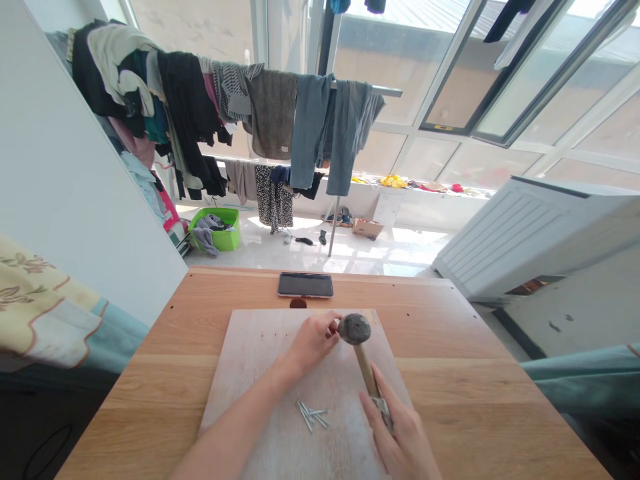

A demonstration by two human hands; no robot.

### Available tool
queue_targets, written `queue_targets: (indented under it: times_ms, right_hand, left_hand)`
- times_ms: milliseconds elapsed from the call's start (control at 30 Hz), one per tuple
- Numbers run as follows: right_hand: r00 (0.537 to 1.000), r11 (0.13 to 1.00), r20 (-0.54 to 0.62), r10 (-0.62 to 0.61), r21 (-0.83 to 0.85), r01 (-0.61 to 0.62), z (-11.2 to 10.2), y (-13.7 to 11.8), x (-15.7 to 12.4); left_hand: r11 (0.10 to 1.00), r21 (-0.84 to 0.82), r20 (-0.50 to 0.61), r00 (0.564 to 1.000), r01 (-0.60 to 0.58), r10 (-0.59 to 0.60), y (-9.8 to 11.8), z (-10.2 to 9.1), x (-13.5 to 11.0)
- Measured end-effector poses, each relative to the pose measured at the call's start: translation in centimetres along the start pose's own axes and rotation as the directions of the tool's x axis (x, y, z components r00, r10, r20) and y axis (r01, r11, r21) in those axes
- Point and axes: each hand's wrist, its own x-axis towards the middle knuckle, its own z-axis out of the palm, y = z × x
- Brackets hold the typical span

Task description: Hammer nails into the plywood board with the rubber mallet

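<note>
My right hand [400, 433] is wrapped round the wooden handle of a hammer [361, 353], whose dark round head rests over the pale board [250, 353] near its far edge. My left hand [313, 341] lies on the board just left of the hammer head, fingers pinched together at a spot under the head; what they hold is too small to make out. Several loose nails [311, 415] lie on the board between my two forearms.
The board rests on a wooden table [450, 347]. A black phone [305, 285] lies at the table's far edge. Beyond stand a clothes rack [280, 113] hung with garments, a green basket [220, 230] and a white radiator cover [530, 233] on the right.
</note>
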Motion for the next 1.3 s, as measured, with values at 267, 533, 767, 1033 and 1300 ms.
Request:
queue_targets:
  times_ms: [267,533,767,1033,1300]
  right_hand:
    - [0.997,1.000,-0.072,0.004,-0.002,-0.004,0.5,-0.6,-0.2]
    - [0.999,0.999,-0.039,-0.032,-0.014,0.032,-1.2,-0.8,-0.7]
    - [0.994,0.992,0.088,-0.065,-0.100,0.074,-2.5,3.2,-2.2]
    - [0.989,0.993,0.141,-0.046,-0.103,0.060,-2.2,3.6,-2.7]
    - [0.993,0.993,0.113,-0.042,-0.103,0.054,-2.1,4.3,-2.4]
  left_hand:
    - [0.996,0.077,0.019,0.999,-0.044,0.042,0.1,-0.1,0.0]
    - [0.976,0.204,0.085,0.995,-0.076,0.059,1.2,-1.6,-1.2]
    - [0.852,0.489,0.497,0.862,-0.185,-0.098,5.9,-4.4,-6.4]
    - [0.836,0.472,0.563,0.825,-0.281,-0.041,5.7,-3.6,-6.3]
    - [0.994,0.107,0.127,0.992,-0.017,0.004,2.1,-3.9,-2.6]
